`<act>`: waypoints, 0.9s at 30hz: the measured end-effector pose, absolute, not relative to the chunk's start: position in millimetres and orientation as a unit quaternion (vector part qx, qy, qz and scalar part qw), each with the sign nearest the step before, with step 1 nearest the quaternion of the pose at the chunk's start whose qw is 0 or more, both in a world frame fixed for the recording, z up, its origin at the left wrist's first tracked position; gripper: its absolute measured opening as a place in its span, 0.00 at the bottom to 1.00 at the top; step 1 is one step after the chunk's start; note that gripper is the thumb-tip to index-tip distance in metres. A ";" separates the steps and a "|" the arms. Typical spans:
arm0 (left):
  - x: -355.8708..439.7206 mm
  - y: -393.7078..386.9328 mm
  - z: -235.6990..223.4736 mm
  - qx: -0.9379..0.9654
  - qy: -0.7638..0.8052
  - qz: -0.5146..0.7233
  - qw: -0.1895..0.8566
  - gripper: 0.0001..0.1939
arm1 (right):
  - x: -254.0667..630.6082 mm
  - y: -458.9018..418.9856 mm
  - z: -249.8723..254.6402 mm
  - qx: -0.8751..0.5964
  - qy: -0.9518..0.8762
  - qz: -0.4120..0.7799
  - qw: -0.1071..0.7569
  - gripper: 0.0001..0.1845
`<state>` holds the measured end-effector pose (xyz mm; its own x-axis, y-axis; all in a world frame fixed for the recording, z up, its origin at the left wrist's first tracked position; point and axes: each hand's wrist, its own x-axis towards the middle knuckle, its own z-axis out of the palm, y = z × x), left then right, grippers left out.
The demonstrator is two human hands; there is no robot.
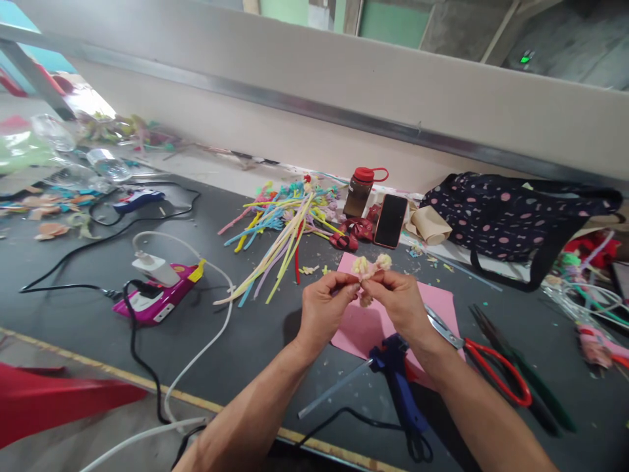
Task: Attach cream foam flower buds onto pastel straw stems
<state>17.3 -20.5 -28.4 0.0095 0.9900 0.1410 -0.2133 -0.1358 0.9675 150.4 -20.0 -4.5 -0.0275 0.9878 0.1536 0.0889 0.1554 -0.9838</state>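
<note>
The grip of the left hand (pixel 322 308) and that of the right hand (pixel 400 298) are both closed at the fingertips, pinching a small fuzzy piece (pixel 361 266) in pale yellow and pink, positioned above the far part of a pink sheet (pixel 358 328). The sheet lies on a dark grey desk (pixel 265 334) with a worn yellowish front edge and scattered light-coloured scraps. A blue glue gun (pixel 405 400) and red-handled scissors (pixel 496 370) rest at the near side and the right of the sheet. A bundle of fuzzy stems (pixel 275 242), a red-capped bottle (pixel 358 195) and a phone (pixel 391 221) occupy the far side; a magenta power strip (pixel 170 298) sits at the left. A pale panel (pixel 295 52) with a metal rail (pixel 344 115) stands behind the desk, with green panes (pixel 393 23) beyond it. The fingers cover the middle of the fuzzy piece, so its full shape cannot be determined. The right hand and forearm hide the scissor tips and part of the sheet. Clear plastic (pixel 59 137) at far left is blurred; a red object (pixel 63 400) at lower left is cut off by the frame and unidentifiable.
</note>
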 end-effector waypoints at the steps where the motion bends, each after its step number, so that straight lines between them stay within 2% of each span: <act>1: 17.1 -20.4 -29.1 0.492 0.405 0.574 0.514 0.06 | 149.9 -20.0 -5.0 -0.477 -0.561 0.442 0.512 0.08; 12: 16.5 -20.6 -27.6 0.524 0.441 0.549 0.479 0.07 | 147.5 -21.4 -4.5 -0.536 -0.594 0.347 0.489 0.08; 16: 12.7 -18.1 -20.2 0.458 0.375 0.538 0.601 0.08 | 156.8 -17.9 -0.1 -0.486 -0.582 0.431 0.490 0.09; 20: -0.5 -12.6 -10.2 0.388 0.320 0.464 0.730 0.10 | 175.0 -12.4 7.2 -0.442 -0.531 0.546 0.474 0.06; 23: -12.1 -8.2 -5.5 0.355 0.279 0.446 0.773 0.11 | 185.7 -9.5 8.5 -0.425 -0.470 0.597 0.493 0.08; 27: -15.8 -7.4 -4.0 0.357 0.296 0.465 0.754 0.09 | 186.4 -8.7 3.9 -0.381 -0.458 0.646 0.477 0.11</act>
<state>-15.8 -7.4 -4.0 0.3920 0.9128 -0.1144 -0.4894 0.3123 0.8142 186.4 -8.7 3.9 -0.2548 0.9655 -0.0546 -0.2672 -0.1246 -0.9556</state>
